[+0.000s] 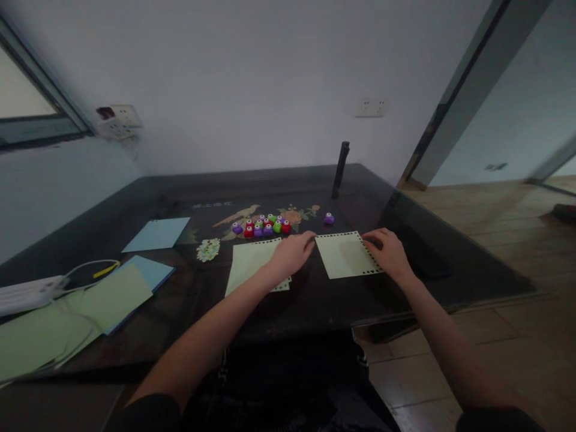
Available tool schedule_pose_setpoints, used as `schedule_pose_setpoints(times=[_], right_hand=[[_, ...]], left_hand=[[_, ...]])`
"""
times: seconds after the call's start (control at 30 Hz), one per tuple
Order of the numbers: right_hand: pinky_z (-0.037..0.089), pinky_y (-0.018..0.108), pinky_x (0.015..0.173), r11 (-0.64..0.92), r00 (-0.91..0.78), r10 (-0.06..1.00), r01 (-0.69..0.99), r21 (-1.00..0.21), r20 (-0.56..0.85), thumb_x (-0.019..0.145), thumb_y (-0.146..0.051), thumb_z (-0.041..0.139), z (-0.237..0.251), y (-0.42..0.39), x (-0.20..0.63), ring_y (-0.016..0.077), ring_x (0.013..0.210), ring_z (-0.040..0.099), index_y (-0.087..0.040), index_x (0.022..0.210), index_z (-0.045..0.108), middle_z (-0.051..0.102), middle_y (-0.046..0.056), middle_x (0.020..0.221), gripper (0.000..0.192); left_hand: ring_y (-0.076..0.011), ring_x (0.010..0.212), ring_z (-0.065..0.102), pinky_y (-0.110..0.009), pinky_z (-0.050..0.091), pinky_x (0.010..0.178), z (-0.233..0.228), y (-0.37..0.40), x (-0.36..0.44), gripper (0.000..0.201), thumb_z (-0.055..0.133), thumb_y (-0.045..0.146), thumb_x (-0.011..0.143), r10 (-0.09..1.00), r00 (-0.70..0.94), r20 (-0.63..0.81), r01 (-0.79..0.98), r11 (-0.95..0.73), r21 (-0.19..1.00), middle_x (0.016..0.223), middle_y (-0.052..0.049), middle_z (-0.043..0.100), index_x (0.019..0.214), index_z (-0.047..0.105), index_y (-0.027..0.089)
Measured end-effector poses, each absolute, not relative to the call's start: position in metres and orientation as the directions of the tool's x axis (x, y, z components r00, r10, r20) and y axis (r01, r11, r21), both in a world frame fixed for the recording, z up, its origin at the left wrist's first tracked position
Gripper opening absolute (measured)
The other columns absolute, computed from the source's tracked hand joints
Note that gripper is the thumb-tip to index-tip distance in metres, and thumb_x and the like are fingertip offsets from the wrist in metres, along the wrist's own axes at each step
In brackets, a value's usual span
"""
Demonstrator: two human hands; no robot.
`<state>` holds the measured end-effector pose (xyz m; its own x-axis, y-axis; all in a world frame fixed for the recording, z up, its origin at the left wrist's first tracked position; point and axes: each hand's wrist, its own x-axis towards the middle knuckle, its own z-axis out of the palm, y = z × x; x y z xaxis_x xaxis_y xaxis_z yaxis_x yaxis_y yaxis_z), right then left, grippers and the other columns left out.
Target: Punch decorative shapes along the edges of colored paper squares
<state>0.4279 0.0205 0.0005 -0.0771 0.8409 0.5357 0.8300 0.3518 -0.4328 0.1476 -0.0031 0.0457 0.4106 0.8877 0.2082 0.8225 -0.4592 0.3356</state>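
Observation:
A pale green sheet of paper lies on the dark table, with rows of small punched holes along its top and right edges and part of its bottom edge. My left hand reaches over a second pale sheet, its closed fingertips at the upper left corner of the first one. At the right edge my right hand grips that same sheet between curved thumb and fingers. Behind the papers sits a cluster of small red, purple and green pieces with round white tops, resembling mini craft punches. One purple piece stands apart.
On the left are a light blue sheet, a heap of green sheets, a white power strip and cable, and a flowery cutout. An upright black post stands at the back, near the wall.

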Motion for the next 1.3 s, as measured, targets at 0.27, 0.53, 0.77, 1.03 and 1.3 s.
schedule_pose_setpoints(times=[0.27,0.53,0.77,1.03,1.3], right_hand=[[0.042,0.036,0.086,0.603,-0.404,0.789,0.649,-0.463,0.462,0.081,-0.023,0.058,0.041,0.023,0.323,0.022,0.093,0.057,-0.022,0.087,0.067,0.065,0.006,0.092,0.011],[0.042,0.041,0.088,0.612,-0.579,0.79,0.723,-0.322,0.2,0.079,-0.038,0.066,0.019,0.061,0.233,0.0291,0.104,0.055,-0.017,0.103,0.067,0.063,0.014,0.106,0.032],[0.043,0.045,0.085,0.592,-0.56,0.806,0.772,-0.232,0.194,0.075,-0.046,0.067,0.003,0.063,0.225,0.0361,0.112,0.049,-0.016,0.107,0.064,0.055,0.019,0.116,0.043],[0.041,0.039,0.085,0.606,-0.536,0.795,0.729,-0.319,0.284,0.068,-0.038,0.075,-0.002,0.064,0.223,0.029,0.103,0.05,-0.016,0.098,0.06,0.056,0.012,0.104,0.04],[0.039,0.032,0.075,0.601,-0.517,0.799,0.669,-0.437,0.307,0.065,-0.024,0.074,-0.003,0.064,0.22,0.0213,0.087,0.051,-0.016,0.086,0.059,0.057,0.007,0.088,0.027]], left_hand=[[-0.0223,0.09,0.06,-0.036,0.046,0.084,0.028,0.021,0.009,0.028,0.043,0.026,0.086,0.924,0.244,0.294,0.889,-0.334,0.313,0.099,-0.009,0.067,0.101,0.065,0.017],[-0.027,0.109,0.053,-0.04,0.039,0.096,0.009,0.017,-0.022,0.052,0.056,0.048,0.079,0.953,0.253,0.164,0.902,-0.294,0.317,0.118,-0.014,0.058,0.118,0.057,0.014],[-0.0291,0.106,0.052,-0.04,0.04,0.092,0.003,0.02,-0.022,0.06,0.066,0.05,0.07,0.952,0.268,0.148,0.92,-0.299,0.253,0.116,-0.014,0.057,0.12,0.058,0.016],[-0.0276,0.104,0.052,-0.038,0.04,0.091,0.006,0.019,-0.02,0.051,0.07,0.045,0.066,0.95,0.258,0.179,0.914,-0.299,0.272,0.108,-0.012,0.058,0.106,0.06,0.015],[-0.0256,0.097,0.053,-0.037,0.041,0.086,0.008,0.019,-0.017,0.037,0.071,0.038,0.063,0.941,0.239,0.24,0.902,-0.307,0.303,0.1,-0.009,0.06,0.092,0.059,0.017]])
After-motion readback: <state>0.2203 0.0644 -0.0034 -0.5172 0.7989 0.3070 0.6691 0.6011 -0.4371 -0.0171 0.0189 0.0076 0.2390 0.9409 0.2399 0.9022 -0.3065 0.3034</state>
